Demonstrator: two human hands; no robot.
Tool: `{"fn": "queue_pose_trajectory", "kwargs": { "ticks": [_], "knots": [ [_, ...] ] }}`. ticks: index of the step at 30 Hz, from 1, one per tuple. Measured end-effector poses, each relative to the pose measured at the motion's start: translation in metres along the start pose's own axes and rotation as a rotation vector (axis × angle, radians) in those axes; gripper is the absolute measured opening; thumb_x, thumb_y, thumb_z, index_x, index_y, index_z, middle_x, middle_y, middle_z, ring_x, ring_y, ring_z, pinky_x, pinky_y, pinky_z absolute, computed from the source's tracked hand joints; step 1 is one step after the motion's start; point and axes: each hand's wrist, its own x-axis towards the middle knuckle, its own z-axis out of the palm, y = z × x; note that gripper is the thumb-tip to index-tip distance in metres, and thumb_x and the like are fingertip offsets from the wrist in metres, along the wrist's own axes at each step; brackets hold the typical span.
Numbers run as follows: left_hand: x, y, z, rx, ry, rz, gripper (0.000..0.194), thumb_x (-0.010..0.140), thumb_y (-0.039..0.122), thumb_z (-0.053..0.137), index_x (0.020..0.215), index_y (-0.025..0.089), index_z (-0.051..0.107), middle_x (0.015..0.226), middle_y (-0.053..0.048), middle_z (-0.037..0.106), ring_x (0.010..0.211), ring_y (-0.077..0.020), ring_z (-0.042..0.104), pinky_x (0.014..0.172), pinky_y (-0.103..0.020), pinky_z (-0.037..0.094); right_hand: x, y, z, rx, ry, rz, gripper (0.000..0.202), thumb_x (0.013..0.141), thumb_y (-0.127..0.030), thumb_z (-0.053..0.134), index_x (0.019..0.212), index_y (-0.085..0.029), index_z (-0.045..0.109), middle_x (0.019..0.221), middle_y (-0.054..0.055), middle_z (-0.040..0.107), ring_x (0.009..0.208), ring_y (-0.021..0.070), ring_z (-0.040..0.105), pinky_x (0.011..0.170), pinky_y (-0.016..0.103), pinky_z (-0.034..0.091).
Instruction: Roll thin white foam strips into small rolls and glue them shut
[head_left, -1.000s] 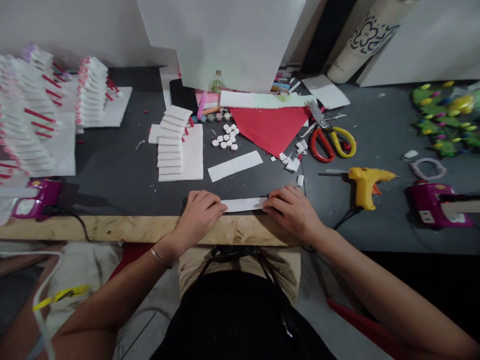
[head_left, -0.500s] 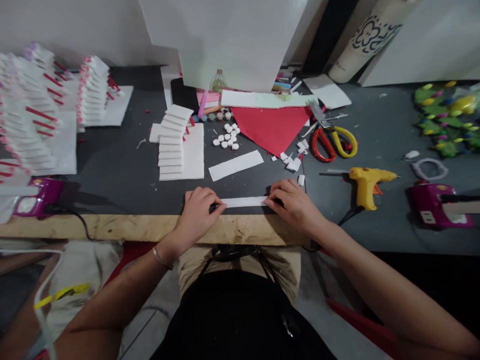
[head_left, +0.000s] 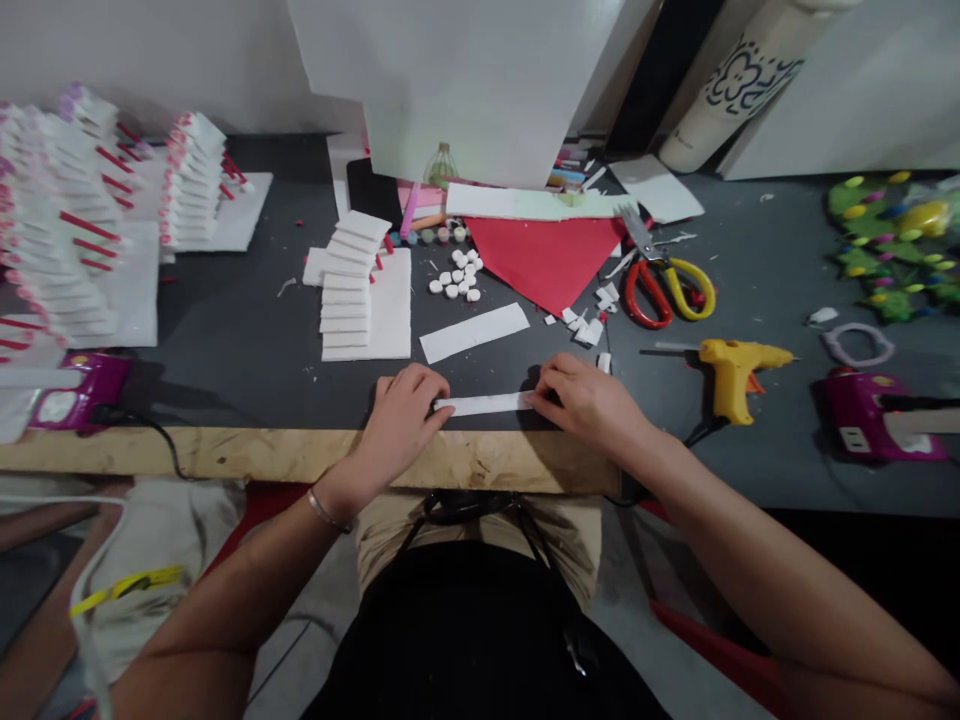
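Note:
A narrow white paper strip (head_left: 486,404) stretches between my two hands just above the table's wooden front edge. Its left end is pinched by my left hand (head_left: 409,408), thumb against fingers. At the other end, my right hand (head_left: 571,398) grips the strip the same way. Beyond it lies a wider white paper strip (head_left: 475,333), set at a slant. Farther back is a small pile of white round pieces (head_left: 458,277). To the left, a stepped stack of white slabs (head_left: 346,305) with red sticks rests on a white base (head_left: 390,315).
Right of my hands lie a yellow glue gun (head_left: 731,375) and scissors (head_left: 664,280) with red and yellow handles. Red paper (head_left: 544,260) and white scraps (head_left: 589,328) lie behind. Purple power sockets (head_left: 874,415) sit at both sides. More stepped white models (head_left: 191,190) stand far left.
The right end of the strip has risen slightly, so it now slants a little. Both hands keep their pinch and have barely moved. The whole view has shifted slightly.

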Motion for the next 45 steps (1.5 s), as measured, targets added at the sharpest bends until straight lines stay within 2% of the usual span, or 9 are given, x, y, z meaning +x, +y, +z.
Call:
{"fn": "queue_pose_trajectory", "kwargs": {
  "ticks": [6,11,15,23,28,33,38,42,45],
  "knots": [
    [-0.010,0.005,0.000,0.257,0.053,0.278,0.014,0.094,0.017,0.055,0.098,0.022,0.067,0.100,-0.004,0.071,0.094,-0.0224,0.054,0.085,-0.042,0.028,-0.008,-0.003,0.000,-0.155,0.106,-0.247,0.018,0.095,-0.019,0.050,0.093,-0.020,0.068,0.094,0.007,0.069,0.082,0.0199,0.056,0.070,0.032,0.038],
    [-0.010,0.003,-0.003,0.292,0.086,0.272,0.019,0.099,0.029,0.051,0.095,0.021,0.067,0.097,-0.002,0.073,0.091,-0.0204,0.055,0.083,-0.041,0.026,-0.011,0.000,0.000,-0.223,0.188,-0.356,0.019,0.096,-0.025,0.053,0.089,-0.020,0.070,0.086,0.005,0.070,0.078,0.0193,0.051,0.070,0.033,0.033],
    [-0.009,0.003,0.001,0.323,0.137,0.279,0.020,0.100,0.026,0.050,0.090,0.021,0.067,0.090,-0.002,0.072,0.088,-0.0192,0.054,0.080,-0.040,0.026,-0.009,0.002,-0.001,-0.260,0.232,-0.427,0.020,0.094,-0.015,0.053,0.085,-0.021,0.071,0.091,0.005,0.070,0.082,0.0191,0.050,0.072,0.032,0.034],
    [-0.011,0.001,0.010,0.253,0.129,0.182,0.025,0.100,0.025,0.047,0.087,0.020,0.068,0.088,-0.003,0.072,0.083,-0.0194,0.052,0.080,-0.039,0.027,-0.011,0.001,0.006,-0.133,0.290,-0.284,0.017,0.093,-0.021,0.057,0.083,-0.022,0.071,0.100,0.007,0.068,0.092,0.0210,0.052,0.080,0.034,0.041],
    [-0.003,0.001,0.002,0.053,0.020,0.040,0.023,0.098,0.029,0.051,0.083,0.021,0.066,0.086,-0.003,0.071,0.083,-0.0191,0.054,0.078,-0.038,0.028,-0.003,0.008,0.011,0.119,0.193,-0.068,0.015,0.087,-0.027,0.065,0.073,-0.022,0.071,0.100,0.009,0.066,0.097,0.0252,0.053,0.083,0.041,0.043],
    [0.009,0.001,-0.008,-0.051,-0.109,-0.042,0.019,0.092,0.029,0.058,0.077,0.019,0.065,0.078,-0.001,0.069,0.081,-0.0193,0.055,0.076,-0.037,0.028,0.010,0.010,0.002,0.139,0.041,0.013,0.014,0.079,-0.029,0.072,0.067,-0.023,0.071,0.099,0.007,0.066,0.094,0.0252,0.053,0.079,0.040,0.038],
    [0.017,-0.005,-0.011,-0.094,-0.135,-0.040,0.015,0.090,0.030,0.059,0.080,0.019,0.063,0.081,-0.001,0.068,0.082,-0.0189,0.057,0.074,-0.035,0.028,0.017,0.005,-0.009,0.043,-0.039,0.017,0.016,0.080,-0.031,0.072,0.068,-0.021,0.067,0.100,0.007,0.065,0.094,0.0248,0.052,0.081,0.038,0.034],
    [0.010,-0.002,-0.007,-0.076,-0.080,0.042,0.012,0.094,0.022,0.056,0.090,0.023,0.067,0.097,-0.001,0.070,0.091,-0.0192,0.058,0.079,-0.037,0.028,0.010,-0.004,-0.008,0.016,0.010,-0.046,0.004,0.085,-0.023,0.066,0.083,-0.023,0.069,0.100,0.005,0.067,0.093,0.0232,0.051,0.081,0.037,0.032],
    [0.000,0.004,-0.004,0.122,-0.006,0.150,0.020,0.097,0.018,0.050,0.095,0.023,0.069,0.101,-0.004,0.072,0.093,-0.0212,0.056,0.082,-0.042,0.026,-0.002,-0.012,-0.005,-0.076,0.089,-0.141,0.015,0.091,-0.018,0.057,0.086,-0.024,0.071,0.097,0.004,0.069,0.094,0.0226,0.050,0.084,0.038,0.030]
  ]
}}
